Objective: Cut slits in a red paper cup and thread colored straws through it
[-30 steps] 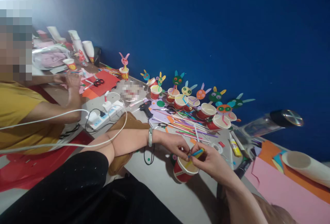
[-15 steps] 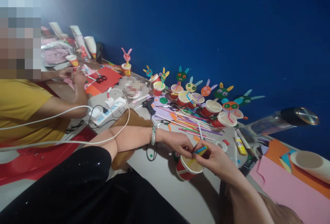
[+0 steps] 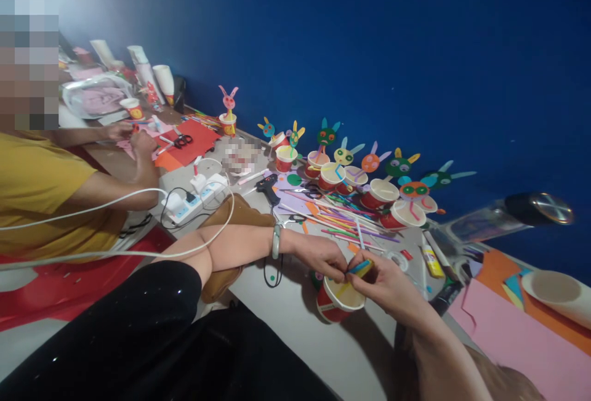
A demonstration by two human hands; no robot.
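Observation:
A red and white paper cup (image 3: 335, 305) stands tilted on the table below my hands. Inside it runs a yellow strip that looks like a straw (image 3: 344, 290). My right hand (image 3: 385, 281) pinches a small blue and yellow piece (image 3: 361, 267) above the cup's rim. My left hand (image 3: 323, 256), a bangle (image 3: 276, 242) on its wrist, has its fingers bent and closed at the same spot, meeting the right fingertips. What lies between the left fingertips is hidden.
Several cups with paper rabbit heads (image 3: 414, 190) line the blue wall. Loose coloured straws (image 3: 351, 219), a glue gun (image 3: 266, 188) and a power strip (image 3: 201, 194) with cables lie leftward. Right are a glue bottle (image 3: 431, 259), a clear bottle (image 3: 489, 222) and pink paper (image 3: 498, 327). A co-worker (image 3: 41, 198) sits left.
My hands and the cup stay almost in place, with the view shifted very slightly. The co-worker has leaned a little to the left.

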